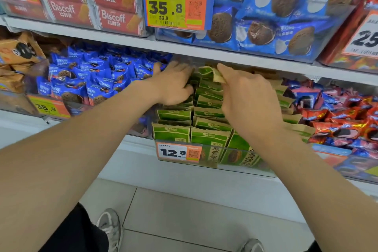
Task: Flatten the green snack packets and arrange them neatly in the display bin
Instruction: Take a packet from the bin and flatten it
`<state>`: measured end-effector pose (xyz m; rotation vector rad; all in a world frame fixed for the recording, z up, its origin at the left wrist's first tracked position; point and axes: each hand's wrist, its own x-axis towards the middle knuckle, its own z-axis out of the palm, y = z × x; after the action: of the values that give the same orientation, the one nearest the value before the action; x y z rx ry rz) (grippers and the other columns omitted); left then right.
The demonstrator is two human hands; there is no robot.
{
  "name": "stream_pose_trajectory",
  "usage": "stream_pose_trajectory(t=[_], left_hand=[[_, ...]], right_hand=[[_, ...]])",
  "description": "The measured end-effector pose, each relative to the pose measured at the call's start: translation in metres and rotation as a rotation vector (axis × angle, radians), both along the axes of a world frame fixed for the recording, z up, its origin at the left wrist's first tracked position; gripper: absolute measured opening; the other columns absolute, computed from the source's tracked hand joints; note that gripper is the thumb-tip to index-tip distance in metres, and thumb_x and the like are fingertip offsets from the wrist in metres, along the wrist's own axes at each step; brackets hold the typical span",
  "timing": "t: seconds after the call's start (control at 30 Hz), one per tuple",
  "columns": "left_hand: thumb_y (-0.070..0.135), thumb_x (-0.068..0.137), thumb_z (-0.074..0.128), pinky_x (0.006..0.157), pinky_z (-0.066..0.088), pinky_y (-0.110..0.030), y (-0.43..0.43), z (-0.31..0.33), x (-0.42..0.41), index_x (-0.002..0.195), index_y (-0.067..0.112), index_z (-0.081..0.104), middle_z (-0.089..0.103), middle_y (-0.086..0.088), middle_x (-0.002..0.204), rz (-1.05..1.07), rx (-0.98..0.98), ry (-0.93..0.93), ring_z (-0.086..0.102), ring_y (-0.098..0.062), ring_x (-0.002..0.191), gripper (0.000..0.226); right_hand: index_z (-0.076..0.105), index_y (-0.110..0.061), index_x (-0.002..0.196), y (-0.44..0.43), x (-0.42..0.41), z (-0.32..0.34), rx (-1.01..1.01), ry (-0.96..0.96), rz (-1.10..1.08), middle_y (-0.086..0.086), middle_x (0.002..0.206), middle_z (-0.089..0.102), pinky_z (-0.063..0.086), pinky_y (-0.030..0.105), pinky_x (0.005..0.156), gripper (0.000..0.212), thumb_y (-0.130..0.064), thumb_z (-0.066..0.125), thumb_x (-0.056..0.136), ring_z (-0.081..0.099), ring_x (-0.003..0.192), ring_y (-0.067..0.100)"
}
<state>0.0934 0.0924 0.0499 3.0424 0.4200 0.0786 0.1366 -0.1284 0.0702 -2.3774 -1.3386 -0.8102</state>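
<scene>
Head view is showing a white metal store shelf point(184, 52) running across the scene. On it a clear plastic display bin point(235, 162) is sitting between a heap of blue biscuit wrappers point(92, 80) on the left and red and blue foil wrappers point(337, 120) on the right. Green and tan paper snack packets point(208, 137) are standing in rows inside the bin, even near the front and looser toward the far end.

The left hand point(173, 85) is lying over the far left rows, fingers fairly straight and pressing on the packet tops, grasping nothing. The right hand point(245, 92) is pinching a bent green packet point(206, 71) at the far end of the middle row, whose top is curling over. An orange and white price label point(178, 152) is hanging on the bin's near wall.

That pinch seems to be catching only the crumpled top, so pulling risks tearing the paper or setting a crease. Heavy pressing on the left is likely tipping neighbouring rows out of line. The upper shelf is hanging close above, so a lifted packet could be snagging there.
</scene>
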Motion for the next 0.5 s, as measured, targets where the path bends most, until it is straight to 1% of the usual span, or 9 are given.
stream_pose_trajectory(t=[0.07, 0.1, 0.13, 0.2, 0.27, 0.33, 0.4, 0.43, 0.5], left_hand=[[0.046, 0.107, 0.038, 0.119, 0.000, -0.075, 0.006, -0.002, 0.003, 0.166, 0.028, 0.025, 0.022, 0.000, 0.175, 0.037, 0.035, 0.083, 0.003, -0.032, 0.162, 0.063], [0.048, 0.108, 0.035, 0.118, -0.005, -0.077, 0.008, -0.003, 0.002, 0.163, 0.030, 0.032, 0.025, 0.000, 0.174, 0.053, 0.035, 0.118, -0.003, -0.033, 0.163, 0.058], [0.050, 0.108, 0.032, 0.117, -0.008, -0.078, 0.010, -0.003, -0.001, 0.157, 0.030, 0.042, 0.030, 0.000, 0.172, 0.068, 0.028, 0.142, -0.006, -0.033, 0.163, 0.054], [0.052, 0.108, 0.028, 0.116, -0.011, -0.079, 0.011, -0.005, -0.008, 0.148, 0.034, 0.053, 0.034, 0.002, 0.170, 0.078, 0.003, 0.160, -0.008, -0.031, 0.164, 0.051], [0.053, 0.109, 0.023, 0.116, -0.012, -0.078, 0.011, -0.006, -0.015, 0.154, 0.042, 0.046, 0.027, 0.008, 0.174, 0.076, -0.028, 0.152, -0.007, -0.032, 0.164, 0.052], [0.054, 0.110, 0.021, 0.116, -0.012, -0.078, 0.007, -0.008, -0.020, 0.162, 0.045, 0.033, 0.018, 0.014, 0.176, 0.081, -0.046, 0.143, -0.007, -0.033, 0.164, 0.054], [0.054, 0.110, 0.020, 0.117, -0.011, -0.078, 0.003, -0.010, -0.021, 0.164, 0.042, 0.029, 0.015, 0.008, 0.177, 0.096, -0.037, 0.142, -0.007, -0.035, 0.164, 0.056], [0.054, 0.110, 0.019, 0.118, -0.010, -0.078, 0.002, -0.011, -0.021, 0.164, 0.040, 0.029, 0.014, 0.003, 0.177, 0.108, -0.030, 0.145, -0.007, -0.036, 0.163, 0.057], [0.054, 0.110, 0.019, 0.118, -0.008, -0.077, 0.001, -0.013, -0.022, 0.165, 0.038, 0.028, 0.013, -0.001, 0.177, 0.128, -0.036, 0.138, -0.007, -0.036, 0.163, 0.058]], right_hand=[[0.057, -0.009, 0.146, 0.000, 0.001, -0.004, -0.064, 0.067, -0.040, 0.014, 0.118, 0.072, 0.053, 0.044, 0.076, 0.054, 0.002, 0.062, 0.094, 0.068, 0.102, 0.038], [0.056, -0.009, 0.147, -0.002, 0.001, -0.006, -0.098, 0.076, -0.055, 0.014, 0.123, 0.071, 0.055, 0.045, 0.085, 0.055, 0.003, 0.061, 0.093, 0.066, 0.110, 0.039], [0.057, -0.008, 0.146, -0.003, 0.002, -0.007, -0.095, 0.060, -0.057, 0.016, 0.125, 0.071, 0.056, 0.046, 0.087, 0.056, 0.004, 0.062, 0.091, 0.067, 0.112, 0.040], [0.061, -0.005, 0.144, -0.003, 0.003, -0.011, -0.001, 0.037, -0.033, 0.020, 0.123, 0.074, 0.060, 0.045, 0.073, 0.060, 0.010, 0.065, 0.086, 0.072, 0.099, 0.043], [0.063, -0.004, 0.142, 0.005, 0.001, -0.015, 0.060, 0.001, 0.013, 0.020, 0.124, 0.075, 0.061, 0.043, 0.062, 0.063, 0.014, 0.069, 0.082, 0.076, 0.088, 0.041], [0.064, -0.004, 0.142, 0.020, -0.001, -0.018, 0.036, -0.058, 0.057, 0.019, 0.131, 0.072, 0.064, 0.045, 0.066, 0.068, 0.016, 0.074, 0.078, 0.077, 0.100, 0.038], [0.062, -0.006, 0.143, 0.039, 0.000, -0.016, -0.042, -0.068, 0.080, 0.019, 0.136, 0.070, 0.064, 0.048, 0.075, 0.072, 0.018, 0.074, 0.077, 0.073, 0.115, 0.038], [0.061, -0.008, 0.144, 0.050, 0.002, -0.013, -0.098, -0.060, 0.067, 0.017, 0.136, 0.070, 0.063, 0.047, 0.078, 0.068, 0.016, 0.071, 0.081, 0.071, 0.118, 0.037], [0.062, -0.012, 0.136, 0.069, 0.007, -0.008, -0.208, -0.035, 0.030, 0.012, 0.126, 0.070, 0.059, 0.045, 0.079, 0.050, 0.010, 0.063, 0.091, 0.070, 0.112, 0.036]])
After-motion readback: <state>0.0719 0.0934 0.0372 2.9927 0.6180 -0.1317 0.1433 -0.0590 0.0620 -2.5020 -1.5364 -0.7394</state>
